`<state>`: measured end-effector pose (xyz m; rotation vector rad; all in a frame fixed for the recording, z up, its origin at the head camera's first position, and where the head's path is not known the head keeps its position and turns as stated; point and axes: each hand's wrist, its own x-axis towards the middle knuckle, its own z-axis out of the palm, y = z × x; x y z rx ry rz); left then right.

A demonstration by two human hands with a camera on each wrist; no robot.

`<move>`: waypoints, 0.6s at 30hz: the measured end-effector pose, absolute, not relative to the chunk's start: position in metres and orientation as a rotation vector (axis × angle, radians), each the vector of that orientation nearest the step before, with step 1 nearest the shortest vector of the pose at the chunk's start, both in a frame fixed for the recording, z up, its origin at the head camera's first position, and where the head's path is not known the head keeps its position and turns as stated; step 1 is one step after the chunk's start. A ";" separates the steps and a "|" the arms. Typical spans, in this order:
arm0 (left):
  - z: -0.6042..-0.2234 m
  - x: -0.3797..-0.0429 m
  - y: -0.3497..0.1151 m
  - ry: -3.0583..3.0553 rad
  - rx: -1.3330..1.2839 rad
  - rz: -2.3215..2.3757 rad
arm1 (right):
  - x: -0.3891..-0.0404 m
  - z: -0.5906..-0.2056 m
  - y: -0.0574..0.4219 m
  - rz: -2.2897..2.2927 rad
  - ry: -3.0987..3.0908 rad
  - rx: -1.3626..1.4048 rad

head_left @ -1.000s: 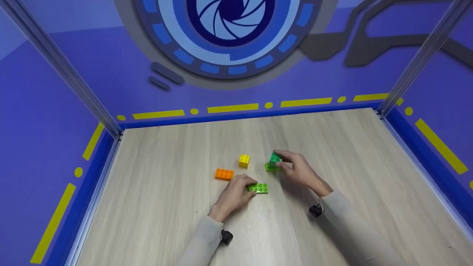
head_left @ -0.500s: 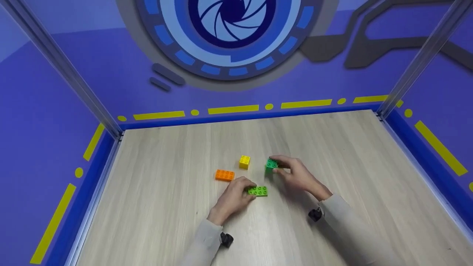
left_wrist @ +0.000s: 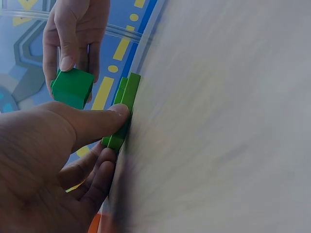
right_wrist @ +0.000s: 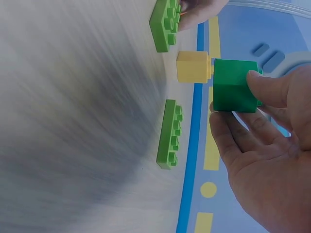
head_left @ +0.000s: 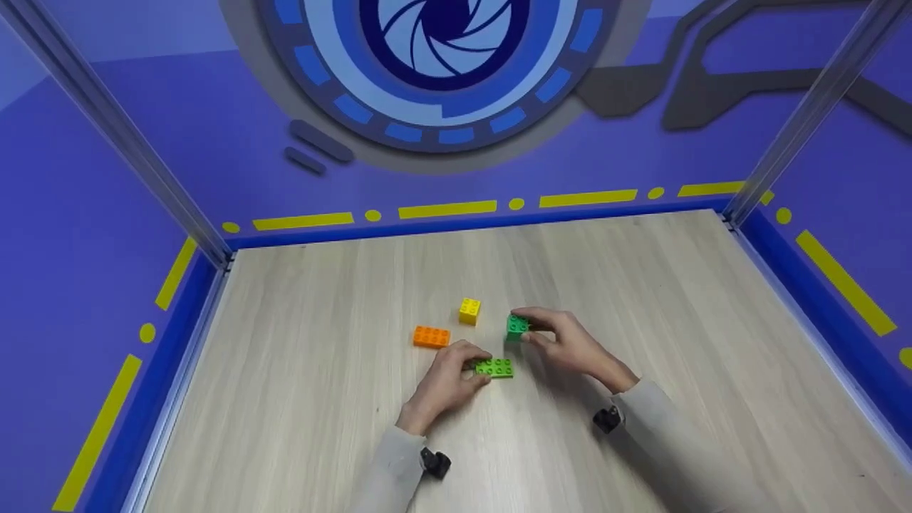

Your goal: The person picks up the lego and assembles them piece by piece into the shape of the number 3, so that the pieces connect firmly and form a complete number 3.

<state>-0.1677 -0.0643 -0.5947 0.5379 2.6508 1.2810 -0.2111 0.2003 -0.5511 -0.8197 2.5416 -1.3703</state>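
Note:
My left hand (head_left: pixel 447 385) pinches one end of a flat light green building brick (head_left: pixel 496 368) on the wooden table, its studs facing up. Thumb and fingers straddle that brick (left_wrist: pixel 125 109) in the left wrist view. Up and to the right, my right hand (head_left: pixel 573 347) holds a square dark green brick (head_left: pixel 517 328) between thumb and fingertips. This dark green brick (right_wrist: pixel 235 86) hangs above the table in the right wrist view. A second flat light green brick (right_wrist: pixel 168 135) lies on the table there; in the head view it is hidden behind the right hand and its brick.
An orange brick (head_left: pixel 431 337) lies just beyond the left hand. Behind it stands a square yellow brick (head_left: pixel 469 311). Blue printed walls (head_left: pixel 456 171) with metal corner posts close off the back and sides of the table (head_left: pixel 320 392).
My right hand has brought the dark green brick nearer and slightly left, away from above the second light green brick. The left hand stays at its brick.

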 end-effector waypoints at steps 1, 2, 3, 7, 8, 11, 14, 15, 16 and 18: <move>-0.595 -0.167 -0.065 2.648 0.534 1.290 | -0.211 -0.551 0.200 -1.370 2.539 -0.816; -0.596 -0.167 -0.065 2.646 0.531 1.299 | -0.210 -0.552 0.200 -1.366 2.536 -0.811; -0.596 -0.167 -0.065 2.643 0.527 1.308 | -0.210 -0.552 0.199 -1.360 2.535 -0.806; -0.598 -0.167 -0.068 2.635 0.521 1.331 | -0.206 -0.553 0.199 -1.346 2.534 -0.803; -0.598 -0.167 -0.068 2.632 0.520 1.335 | -0.206 -0.553 0.199 -1.344 2.533 -0.808; -0.599 -0.168 -0.070 2.626 0.530 1.347 | -0.203 -0.554 0.198 -1.342 2.525 -0.816; -0.600 -0.168 -0.071 2.616 0.536 1.365 | -0.201 -0.556 0.197 -1.336 2.517 -0.803; -0.601 -0.169 -0.072 2.612 0.537 1.372 | -0.200 -0.556 0.196 -1.333 2.514 -0.799; -0.601 -0.169 -0.072 2.608 0.539 1.381 | -0.199 -0.557 0.195 -1.331 2.514 -0.803; -0.602 -0.170 -0.073 2.597 0.538 1.393 | -0.198 -0.558 0.194 -1.327 2.512 -0.808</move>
